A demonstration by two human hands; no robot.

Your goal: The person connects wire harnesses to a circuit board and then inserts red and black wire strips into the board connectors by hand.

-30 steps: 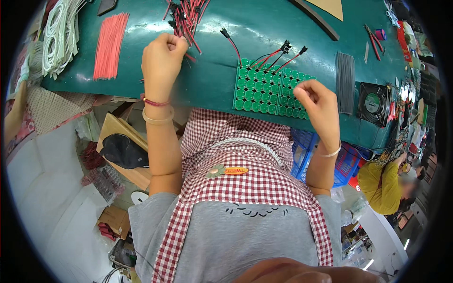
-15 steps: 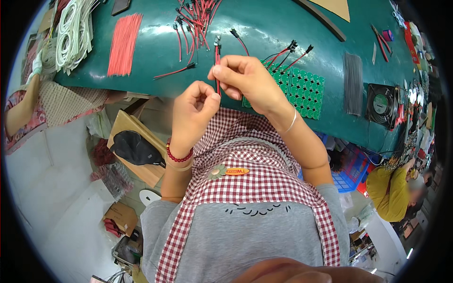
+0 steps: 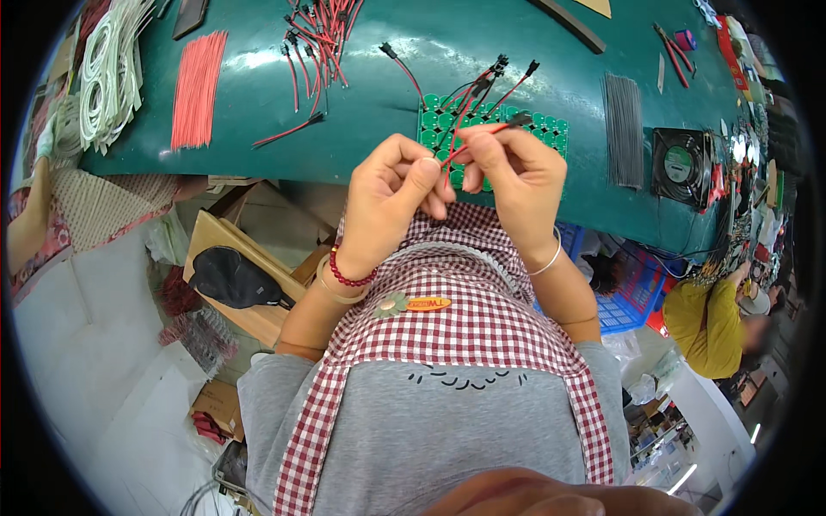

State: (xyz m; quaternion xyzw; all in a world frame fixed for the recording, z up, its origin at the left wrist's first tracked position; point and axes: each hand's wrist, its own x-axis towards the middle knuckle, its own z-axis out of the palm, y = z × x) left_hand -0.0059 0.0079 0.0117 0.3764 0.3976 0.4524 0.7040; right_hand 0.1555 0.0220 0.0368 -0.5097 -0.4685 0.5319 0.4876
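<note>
My left hand and my right hand are close together over the near edge of the green table, both closed on one connector lead. Its red wire runs between my pinched fingertips, and its black plug end points up and right past my right fingers. My left fingertips are on the wire part. Beyond my hands lies a green circuit board panel, partly covered by them. Several red-and-black leads rest on that panel with their black plugs pointing away. Another lead reaches off its left corner.
A pile of leads and a red wire bundle lie left. On the right are a grey wire bundle, a fan and red-handled pliers. Another person's arm is at the left edge; a black cap rests on a wooden stool.
My hands have moved right, to in front of the board panel. The lead, upright before, now slants to the right between both hands. The view has shifted slightly.
</note>
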